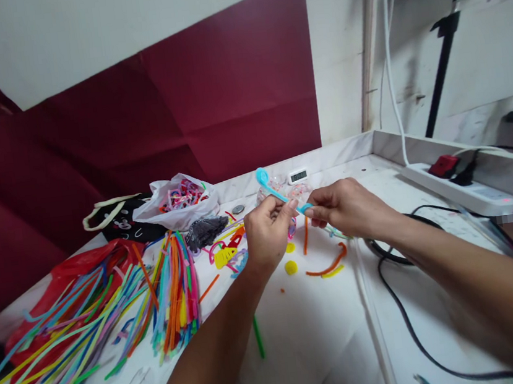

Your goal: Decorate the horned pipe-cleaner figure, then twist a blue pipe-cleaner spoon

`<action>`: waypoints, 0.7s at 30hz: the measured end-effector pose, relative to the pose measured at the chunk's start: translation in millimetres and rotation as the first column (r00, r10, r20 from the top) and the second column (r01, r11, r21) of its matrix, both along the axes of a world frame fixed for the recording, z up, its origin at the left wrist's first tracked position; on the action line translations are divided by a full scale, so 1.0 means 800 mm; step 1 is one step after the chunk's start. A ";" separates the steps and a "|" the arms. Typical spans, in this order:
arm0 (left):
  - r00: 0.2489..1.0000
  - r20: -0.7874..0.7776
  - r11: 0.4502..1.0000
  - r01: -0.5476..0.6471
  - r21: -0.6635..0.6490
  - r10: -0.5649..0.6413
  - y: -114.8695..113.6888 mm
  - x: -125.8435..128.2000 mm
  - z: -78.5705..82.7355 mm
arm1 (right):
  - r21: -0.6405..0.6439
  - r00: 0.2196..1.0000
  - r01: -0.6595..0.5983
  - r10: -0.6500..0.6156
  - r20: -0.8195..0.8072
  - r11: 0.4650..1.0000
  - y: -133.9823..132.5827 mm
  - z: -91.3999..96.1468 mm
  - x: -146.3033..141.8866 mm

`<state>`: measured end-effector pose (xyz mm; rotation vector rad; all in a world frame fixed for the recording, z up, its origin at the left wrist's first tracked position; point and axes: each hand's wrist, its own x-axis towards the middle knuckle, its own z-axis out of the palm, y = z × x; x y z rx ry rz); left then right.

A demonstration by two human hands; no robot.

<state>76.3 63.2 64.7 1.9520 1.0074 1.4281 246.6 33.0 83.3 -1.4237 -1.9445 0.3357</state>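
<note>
A light blue pipe cleaner (273, 192) is stretched between my two hands above the table, its far end curled into a small coil. My left hand (268, 231) pinches it along its length with thumb and fingertips. At the nearer end, which also looks bent or curled, my right hand (342, 206) pinches it between thumb and forefinger. Below the hands lie a curved orange pipe cleaner (329, 268), a straight orange piece (306, 236) and a yellow coiled disc (291, 267). A short green piece (258, 338) sits beside my left forearm.
Bundles of coloured pipe cleaners (176, 295) and a red bag (63, 296) cover the left side. Behind them stand a white plastic bag (210, 197) and a black pouch (130, 232). A small digital timer (298, 176) is at the back; a power strip (466, 191) and black cable (406, 323) lie right.
</note>
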 end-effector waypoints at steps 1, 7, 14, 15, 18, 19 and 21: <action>1.000 -0.025 1.000 -0.006 0.017 0.006 -0.001 0.000 0.000 | 0.000 0.999 0.008 -0.008 0.040 1.000 -0.001 0.002 0.000; 0.989 -0.142 0.989 -0.008 0.145 0.028 -0.008 0.004 0.005 | 0.018 0.963 0.051 -0.054 0.265 0.999 -0.006 0.008 -0.002; 0.960 -0.274 0.971 0.015 0.238 0.053 -0.005 0.005 -0.002 | 0.037 0.893 0.081 -0.089 0.441 0.996 -0.003 0.004 -0.003; 0.965 -0.261 0.984 0.039 0.175 0.009 -0.003 0.004 -0.003 | 0.017 0.906 0.058 -0.060 0.419 0.998 -0.002 0.004 -0.001; 0.985 -0.122 0.991 0.111 -0.073 -0.119 0.002 0.002 -0.004 | -0.057 0.971 -0.081 0.092 0.221 0.995 0.001 0.003 0.006; 0.988 -0.062 0.980 0.130 -0.149 -0.140 0.004 0.001 -0.003 | -0.080 0.983 -0.137 0.145 0.113 0.987 0.003 0.004 0.010; 0.986 0.032 0.947 0.167 -0.276 -0.164 0.007 -0.001 0.001 | -0.137 0.970 -0.228 0.213 -0.116 0.964 0.005 0.006 0.018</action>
